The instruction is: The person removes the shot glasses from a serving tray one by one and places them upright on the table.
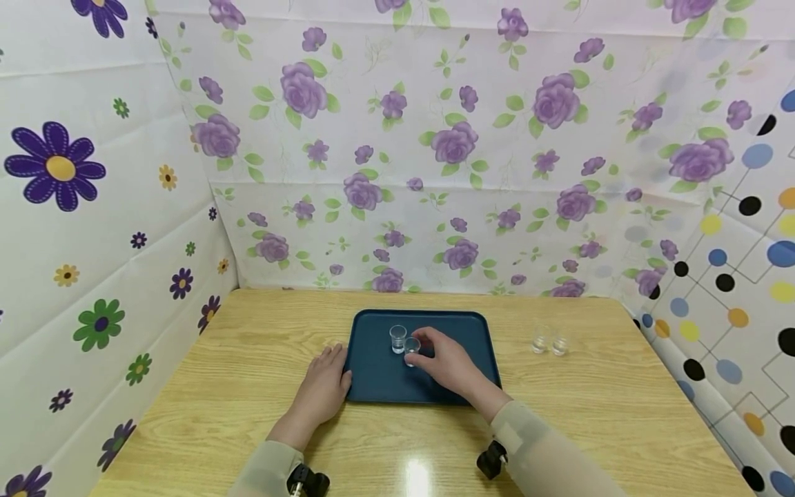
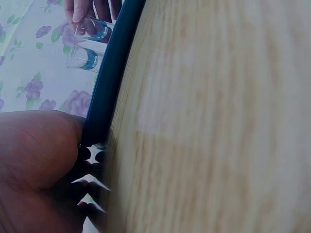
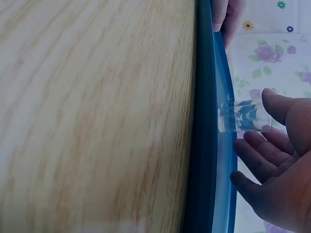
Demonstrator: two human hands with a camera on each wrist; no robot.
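A dark blue tray point(image 1: 373, 383) lies on the table with two small clear shot glasses on it. One shot glass point(image 1: 398, 338) stands upright and free. Just right of it and nearer is the other shot glass point(image 1: 412, 351), also upright, its base on the tray. My right hand point(image 1: 444, 359) has thumb and fingers around this nearer glass, close to its rim; the right wrist view shows the glass point(image 3: 245, 116) between them. My left hand point(image 1: 323, 383) lies by the tray's left side, fingers extended, thumb against the edge.
Two more clear shot glasses, a left one point(image 1: 539, 341) and a right one point(image 1: 560, 344), stand side by side on the wooden table point(image 1: 590, 414), right of the tray. A flowered cloth point(image 1: 404, 138) hangs behind the table; patterned cloths flank it.
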